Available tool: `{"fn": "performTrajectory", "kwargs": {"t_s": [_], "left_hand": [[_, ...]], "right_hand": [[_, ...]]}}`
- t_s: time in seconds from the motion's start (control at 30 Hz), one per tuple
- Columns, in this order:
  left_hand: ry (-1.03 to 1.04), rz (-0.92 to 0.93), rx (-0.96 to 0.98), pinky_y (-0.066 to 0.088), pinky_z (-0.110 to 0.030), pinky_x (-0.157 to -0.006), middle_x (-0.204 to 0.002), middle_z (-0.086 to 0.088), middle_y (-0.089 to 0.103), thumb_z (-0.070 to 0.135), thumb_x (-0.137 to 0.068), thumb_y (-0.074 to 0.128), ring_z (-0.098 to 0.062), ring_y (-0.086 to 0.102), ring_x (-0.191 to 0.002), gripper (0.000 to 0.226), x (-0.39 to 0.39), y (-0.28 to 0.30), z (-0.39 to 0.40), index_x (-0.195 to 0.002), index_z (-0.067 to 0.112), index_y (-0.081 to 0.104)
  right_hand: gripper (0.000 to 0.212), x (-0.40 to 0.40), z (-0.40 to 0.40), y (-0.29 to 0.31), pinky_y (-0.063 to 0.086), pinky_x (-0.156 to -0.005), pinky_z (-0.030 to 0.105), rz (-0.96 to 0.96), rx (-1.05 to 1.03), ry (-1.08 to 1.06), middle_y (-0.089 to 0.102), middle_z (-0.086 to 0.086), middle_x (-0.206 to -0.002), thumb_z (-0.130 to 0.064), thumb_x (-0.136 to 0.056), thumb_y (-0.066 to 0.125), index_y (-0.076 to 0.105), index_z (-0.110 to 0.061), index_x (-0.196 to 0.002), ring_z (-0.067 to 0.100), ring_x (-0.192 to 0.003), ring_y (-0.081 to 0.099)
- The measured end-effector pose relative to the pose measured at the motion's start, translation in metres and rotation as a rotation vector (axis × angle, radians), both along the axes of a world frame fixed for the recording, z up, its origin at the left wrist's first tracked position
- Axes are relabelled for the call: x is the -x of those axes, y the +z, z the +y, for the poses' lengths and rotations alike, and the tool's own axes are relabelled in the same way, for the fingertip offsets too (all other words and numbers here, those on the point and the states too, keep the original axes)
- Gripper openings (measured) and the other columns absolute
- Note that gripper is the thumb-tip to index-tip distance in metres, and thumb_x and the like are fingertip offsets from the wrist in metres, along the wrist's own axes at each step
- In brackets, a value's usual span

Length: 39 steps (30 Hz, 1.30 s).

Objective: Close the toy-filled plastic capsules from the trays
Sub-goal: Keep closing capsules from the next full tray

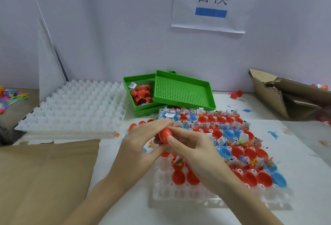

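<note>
Pressing a red capsule (165, 135) together, both hands work just above the near-left corner of the filled tray (188, 196). Left hand (141, 146) cups it from the left, fingers curled round; right hand (189, 146) pinches it with thumb on top. Seam not visible, so whether it is fully closed cannot be told. Judged step: closing one capsule, many open halves left in the tray. Next move likely calls for a firm squeeze, then dropping it with the closed ones in the green bin (129, 83) beyond the tray.
</note>
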<state>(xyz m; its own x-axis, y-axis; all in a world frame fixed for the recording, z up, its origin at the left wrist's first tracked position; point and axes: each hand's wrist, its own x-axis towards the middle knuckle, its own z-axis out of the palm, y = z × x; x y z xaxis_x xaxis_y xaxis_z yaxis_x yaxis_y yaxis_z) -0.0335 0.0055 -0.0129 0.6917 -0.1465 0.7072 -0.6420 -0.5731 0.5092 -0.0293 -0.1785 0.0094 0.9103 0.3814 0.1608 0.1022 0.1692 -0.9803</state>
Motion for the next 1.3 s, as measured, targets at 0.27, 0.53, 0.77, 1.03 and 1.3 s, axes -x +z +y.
{"fn": "performTrajectory", "kwargs": {"t_s": [0.27, 0.53, 0.77, 1.03, 1.3], "left_hand": [[0.034, 0.127, 0.072, 0.029, -0.005, -0.110, -0.152, 0.026, 0.048, 0.051, -0.099, 0.063, 0.001, 0.043, -0.143, 0.057, -0.004, -0.003, 0.014, -0.153, 0.041, 0.044], [0.044, 0.054, 0.053, 0.042, -0.011, -0.100, -0.126, 0.020, 0.063, 0.042, -0.102, 0.057, -0.002, 0.060, -0.121, 0.023, -0.012, -0.009, 0.014, -0.125, 0.041, 0.064], [0.047, -0.031, 0.022, 0.045, -0.011, -0.093, -0.111, 0.018, 0.065, 0.050, -0.100, 0.052, -0.002, 0.063, -0.108, 0.032, -0.021, -0.007, 0.015, -0.112, 0.027, 0.072], [0.083, 0.106, -0.017, 0.049, -0.019, -0.087, -0.102, 0.023, 0.064, 0.028, -0.102, 0.064, -0.005, 0.064, -0.102, 0.009, -0.018, -0.013, 0.017, -0.103, 0.028, 0.073], [0.021, 0.180, -0.010, 0.050, -0.029, -0.076, -0.092, 0.014, 0.065, 0.016, -0.092, 0.078, -0.013, 0.063, -0.082, 0.016, -0.013, -0.011, 0.017, -0.090, 0.031, 0.073]], "right_hand": [[0.041, -0.016, -0.029, 0.036, 0.059, -0.083, 0.022, -0.093, 0.035, -0.325, 0.078, 0.001, -0.111, -0.022, -0.094, 0.073, 0.064, -0.014, -0.134, 0.018, -0.101, 0.076], [0.031, -0.147, -0.138, 0.095, 0.063, -0.071, 0.029, 0.326, -0.828, -0.549, 0.049, 0.029, -0.145, 0.001, -0.108, 0.042, 0.044, 0.013, -0.137, 0.037, -0.126, 0.060], [0.045, -0.195, -0.178, 0.093, 0.045, -0.109, 0.028, 0.356, -1.088, -0.595, 0.035, 0.024, -0.160, 0.002, -0.110, 0.030, 0.029, 0.008, -0.155, 0.034, -0.148, 0.038], [0.019, -0.112, -0.099, 0.048, 0.058, -0.075, 0.025, 0.045, 0.203, -0.425, 0.078, 0.012, -0.109, -0.007, -0.102, 0.060, 0.074, -0.008, -0.115, 0.016, -0.086, 0.074], [0.007, -0.048, -0.025, 0.026, 0.050, -0.064, 0.013, -0.487, 0.988, -0.010, 0.074, -0.015, -0.085, -0.024, -0.090, 0.080, 0.080, -0.030, -0.090, -0.003, -0.070, 0.063]]}}
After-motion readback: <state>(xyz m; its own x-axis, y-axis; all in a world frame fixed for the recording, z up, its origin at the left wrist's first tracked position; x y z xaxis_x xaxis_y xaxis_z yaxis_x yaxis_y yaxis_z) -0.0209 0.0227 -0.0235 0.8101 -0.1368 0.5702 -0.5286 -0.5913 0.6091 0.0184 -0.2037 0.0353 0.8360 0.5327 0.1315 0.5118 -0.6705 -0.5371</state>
